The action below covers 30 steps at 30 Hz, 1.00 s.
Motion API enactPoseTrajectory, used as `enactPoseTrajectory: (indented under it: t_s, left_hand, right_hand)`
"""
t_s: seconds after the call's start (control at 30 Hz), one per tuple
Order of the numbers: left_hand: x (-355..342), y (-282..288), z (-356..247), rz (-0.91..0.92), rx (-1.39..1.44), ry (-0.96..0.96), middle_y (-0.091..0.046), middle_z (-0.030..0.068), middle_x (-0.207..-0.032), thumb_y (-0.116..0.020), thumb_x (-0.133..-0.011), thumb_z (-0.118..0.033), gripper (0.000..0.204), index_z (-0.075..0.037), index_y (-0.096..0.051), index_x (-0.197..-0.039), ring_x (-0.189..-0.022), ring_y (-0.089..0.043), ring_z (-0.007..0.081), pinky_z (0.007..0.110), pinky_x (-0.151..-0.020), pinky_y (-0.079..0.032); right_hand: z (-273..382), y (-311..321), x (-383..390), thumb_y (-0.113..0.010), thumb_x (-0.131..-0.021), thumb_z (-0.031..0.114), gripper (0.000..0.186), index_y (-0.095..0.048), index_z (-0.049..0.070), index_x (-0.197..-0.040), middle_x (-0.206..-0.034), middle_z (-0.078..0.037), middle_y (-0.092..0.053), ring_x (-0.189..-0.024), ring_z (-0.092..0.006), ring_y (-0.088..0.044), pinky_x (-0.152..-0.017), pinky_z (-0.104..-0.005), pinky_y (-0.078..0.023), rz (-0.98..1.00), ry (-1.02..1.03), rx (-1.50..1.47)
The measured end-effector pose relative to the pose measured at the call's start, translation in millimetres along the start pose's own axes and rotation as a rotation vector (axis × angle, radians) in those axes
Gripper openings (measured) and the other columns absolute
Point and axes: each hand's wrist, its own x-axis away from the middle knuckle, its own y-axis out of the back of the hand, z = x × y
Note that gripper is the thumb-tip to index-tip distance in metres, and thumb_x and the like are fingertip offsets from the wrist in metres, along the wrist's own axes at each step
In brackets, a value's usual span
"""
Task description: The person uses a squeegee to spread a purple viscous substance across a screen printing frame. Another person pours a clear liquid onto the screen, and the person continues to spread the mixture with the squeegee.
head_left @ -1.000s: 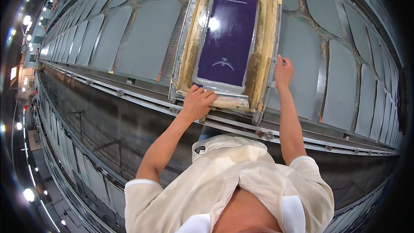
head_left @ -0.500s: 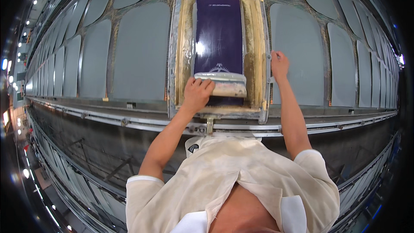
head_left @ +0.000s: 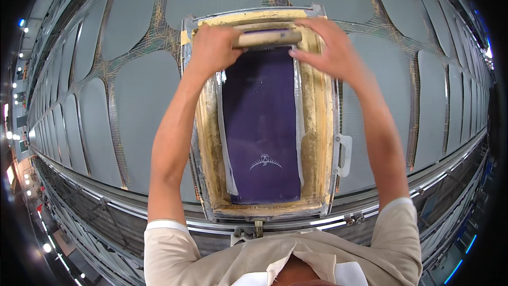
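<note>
- While the squeegee lies across the far end of the purple screen mesh, it is held at both ends, its wooden bar crosswise to the frame.
- The left hand is closed around the left end of the bar, fingers wrapped over the top.
- The right hand is laid on the right end, the fingers spread and pressing down rather than fully curled; the grip there is looser but the bar is clearly held.
- The mesh is stretched inside a wooden printing frame stained with yellowish residue, and a small pale motif is seen near its close end.
- The frame is set in a metal carrier with a handle on the right side, resting on a long counter covered with grey fabric panels laid side by side.
- A metal rail is seen along the counter's near edge.
- For a good stroke, it is judged that even pressure should be kept through both hands, the blade held square to the frame's sides and at a steady tilt, and the pull made in one smooth pass over the motif without pausing.
- The frame should be kept flat on the panel below, so that no blurring is caused by lifting or shifting.
</note>
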Motion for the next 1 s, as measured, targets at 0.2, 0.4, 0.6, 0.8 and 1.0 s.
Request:
enactPoseTrajectory:
  t_s: [0.2, 0.4, 0.6, 0.8, 1.0]
  left_hand:
    - [-60, 9, 23, 0.27, 0.036, 0.176, -0.072, 0.0141, -0.081, -0.084, -0.075, -0.035, 0.034, -0.012, -0.078, -0.099, -0.082, -0.069, 0.0371, 0.049, -0.074, -0.053]
    - [-30, 3, 5, 0.199, -0.059, 0.124, -0.073, 0.0136, -0.082, -0.083, -0.075, -0.037, 0.032, -0.015, -0.078, -0.099, -0.083, -0.069, 0.0368, 0.047, -0.075, -0.053]
    - [81, 9, -62, 0.238, 0.015, 0.109, -0.073, 0.0073, -0.077, -0.081, -0.076, -0.03, 0.018, -0.019, -0.077, -0.09, -0.079, -0.072, 0.0301, 0.044, -0.073, -0.055]
    - [256, 19, -176, 0.214, 0.097, 0.102, -0.071, 0.0049, -0.079, -0.081, -0.07, -0.017, 0.014, -0.016, -0.075, -0.083, -0.077, -0.069, 0.0266, 0.043, -0.076, -0.049]
    - [308, 31, -213, 0.261, 0.117, 0.096, -0.071, 0.0017, -0.082, -0.082, -0.07, -0.017, 0.017, -0.018, -0.074, -0.085, -0.081, -0.067, 0.0245, 0.041, -0.081, -0.042]
  right_hand:
    - [-32, -44, -96, -0.081, -0.082, 0.038, 0.046, -0.072, 0.004, -0.113, -0.102, -0.018, -0.073, -0.099, -0.0382, -0.068, -0.087, -0.0482, -0.054, 0.62, -0.281, 0.115]
    - [-25, -57, -72, -0.084, -0.079, 0.033, 0.034, -0.075, 0.004, -0.094, -0.088, -0.017, -0.074, -0.089, -0.0367, -0.071, -0.079, -0.045, -0.057, 0.604, -0.224, 0.188]
    - [57, -38, 38, -0.084, -0.077, 0.027, 0.029, -0.075, 0.007, -0.096, -0.082, -0.019, -0.071, -0.086, -0.0399, -0.069, -0.079, -0.0468, -0.055, 0.591, -0.227, 0.139]
    - [180, -7, 194, -0.084, -0.073, 0.019, 0.023, -0.077, 0.013, -0.095, -0.08, -0.012, -0.072, -0.08, -0.0328, -0.068, -0.081, -0.044, -0.053, 0.675, -0.166, 0.112]
    - [213, 7, 243, -0.084, -0.073, 0.023, 0.021, -0.075, 0.013, -0.09, -0.075, -0.01, -0.069, -0.079, -0.0299, -0.067, -0.083, -0.0402, -0.046, 0.68, -0.121, 0.069]
